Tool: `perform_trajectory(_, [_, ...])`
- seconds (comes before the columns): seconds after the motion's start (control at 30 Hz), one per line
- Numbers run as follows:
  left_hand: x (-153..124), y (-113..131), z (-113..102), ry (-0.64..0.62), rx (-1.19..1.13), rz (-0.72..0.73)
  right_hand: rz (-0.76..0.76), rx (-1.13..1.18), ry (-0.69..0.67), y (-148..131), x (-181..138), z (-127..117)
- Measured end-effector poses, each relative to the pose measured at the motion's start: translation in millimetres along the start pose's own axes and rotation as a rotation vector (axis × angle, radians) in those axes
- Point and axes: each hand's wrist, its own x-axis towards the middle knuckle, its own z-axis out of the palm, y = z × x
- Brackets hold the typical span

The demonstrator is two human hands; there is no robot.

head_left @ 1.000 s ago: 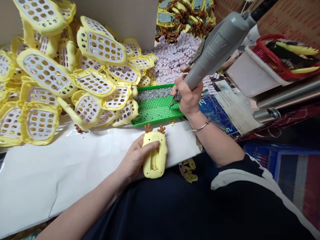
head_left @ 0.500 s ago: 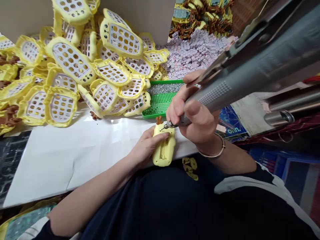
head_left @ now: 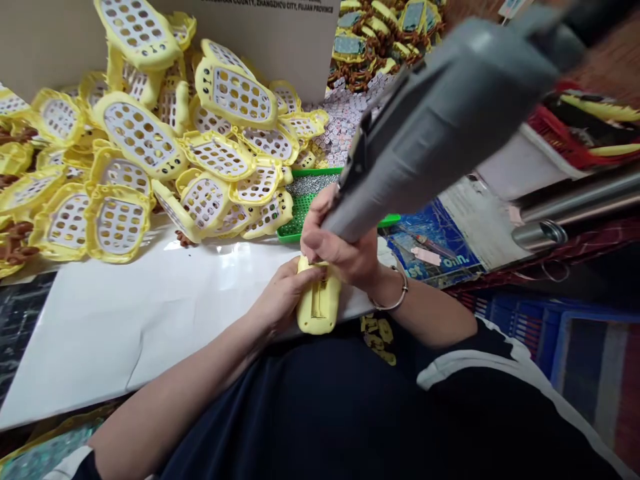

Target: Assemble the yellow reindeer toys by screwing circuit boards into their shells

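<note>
A yellow plastic toy phone [head_left: 319, 312] lies back side up in my left hand [head_left: 285, 293], with its long battery recess showing. The thumb of that hand presses across its upper part. My right hand [head_left: 345, 250] is wrapped round a thick grey electric screwdriver [head_left: 400, 160], which slants up to the right. The driver's tip is hidden behind my right fingers at the toy's upper end. Just behind my hands is a green perforated tray [head_left: 300, 212] with small silvery screws [head_left: 313, 183] at its far side.
Yellow toy shells with white hole grids [head_left: 140, 133] are heaped at the left and back. Small white printed keypads [head_left: 345, 113] lie in a pile behind the tray. Metal tubes [head_left: 540, 233] and a blue crate [head_left: 525, 327] stand at the right. White paper [head_left: 165, 313] covers the table.
My right hand has moved left and closer to the toy, and the screwdriver stands steeper. Its tip was visible at the toy's top corner before. My left hand keeps its hold.
</note>
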Motion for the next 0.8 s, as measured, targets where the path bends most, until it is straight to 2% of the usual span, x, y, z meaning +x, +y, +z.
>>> perform_trajectory(0.1, [-2,3,3,0.009,-0.001,-0.056,-0.076,0.221,-0.138,-12,6,-10])
perform_trajectory(0.17, [-7,3,2,0.017,-0.021,-0.084,-0.186,0.272,-0.133,-20,14,-21])
perform_trajectory(0.2, [-10,3,1,0.010,-0.034,-0.104,-0.259,0.252,-0.067,-22,20,-28])
perform_trajectory(0.27, [-18,1,-2,-0.062,-0.049,-0.183,-0.365,0.133,0.164,-19,33,-42])
perform_trajectory(0.33, [-26,-2,-7,-0.171,-0.053,-0.288,-0.352,-0.024,0.390,-7,47,-57])
perform_trajectory(0.4, [-31,-5,-10,-0.229,-0.068,-0.347,-0.283,-0.129,0.496,10,59,-68])
perform_trajectory(0.57, [-30,-4,-13,-0.151,-0.187,-0.210,-0.290,-0.193,0.495,41,70,-80])
perform_trajectory(0.7, [-25,-2,-13,-0.063,-0.211,-0.145,-0.274,-0.237,0.468,50,71,-81])
perform_trajectory(0.8, [-25,-2,-13,-0.042,-0.209,-0.120,-0.266,-0.234,0.478,52,71,-81])
